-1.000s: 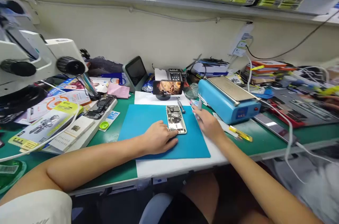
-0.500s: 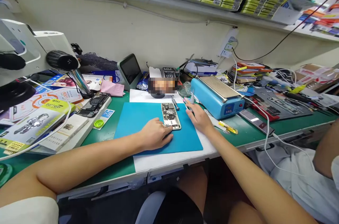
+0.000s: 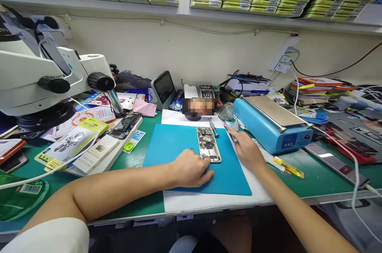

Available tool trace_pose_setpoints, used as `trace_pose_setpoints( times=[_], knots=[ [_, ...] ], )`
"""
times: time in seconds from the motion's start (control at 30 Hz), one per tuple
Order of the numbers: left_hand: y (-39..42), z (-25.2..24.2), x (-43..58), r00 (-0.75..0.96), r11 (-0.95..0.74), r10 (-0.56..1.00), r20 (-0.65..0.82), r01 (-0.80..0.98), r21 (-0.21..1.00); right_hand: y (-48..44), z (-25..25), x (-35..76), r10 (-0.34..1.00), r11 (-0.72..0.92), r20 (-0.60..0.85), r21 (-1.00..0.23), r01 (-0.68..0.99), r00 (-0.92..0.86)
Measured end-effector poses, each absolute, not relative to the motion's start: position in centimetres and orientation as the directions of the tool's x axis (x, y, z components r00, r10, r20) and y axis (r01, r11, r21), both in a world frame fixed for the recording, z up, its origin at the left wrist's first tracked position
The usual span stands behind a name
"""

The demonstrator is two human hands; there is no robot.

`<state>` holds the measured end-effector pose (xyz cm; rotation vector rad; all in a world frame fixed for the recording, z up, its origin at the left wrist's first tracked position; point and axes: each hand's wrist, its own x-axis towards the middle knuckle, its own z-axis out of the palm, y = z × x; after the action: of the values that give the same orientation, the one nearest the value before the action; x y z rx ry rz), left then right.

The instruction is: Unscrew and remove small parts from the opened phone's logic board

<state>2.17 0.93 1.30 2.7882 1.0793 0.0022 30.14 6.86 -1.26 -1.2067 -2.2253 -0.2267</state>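
Observation:
An opened phone [image 3: 208, 149] with its insides showing lies on a blue mat [image 3: 167, 145]. My left hand [image 3: 191, 170] rests on the mat with curled fingers against the phone's near end. My right hand [image 3: 247, 148] sits at the mat's right edge, pinching slim metal tweezers [image 3: 235, 124] that point upward. A small screwdriver [image 3: 213, 127] lies just beyond the phone.
A blue heating plate machine [image 3: 270, 125] stands to the right, a white microscope [image 3: 44, 81] to the left. A propped phone [image 3: 199, 106], a glass jar [image 3: 226, 111], a yellow tool [image 3: 289, 167], cables and packaging crowd the green bench [image 3: 307, 185].
The view swung right, then back left and up. Both hands keep their places by the phone; my right hand still holds the tweezers.

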Motion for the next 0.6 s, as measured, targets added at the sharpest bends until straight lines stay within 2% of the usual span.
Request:
trace_pose_setpoints(
  times=[0.6],
  knots=[
    [0.45,1.39,2.03,0.733,-0.725,0.679,-0.044,0.678,0.124,6.74,-1.46,30.06,0.631,0.626,0.617,-0.047,0.778,-0.470]
  ],
)
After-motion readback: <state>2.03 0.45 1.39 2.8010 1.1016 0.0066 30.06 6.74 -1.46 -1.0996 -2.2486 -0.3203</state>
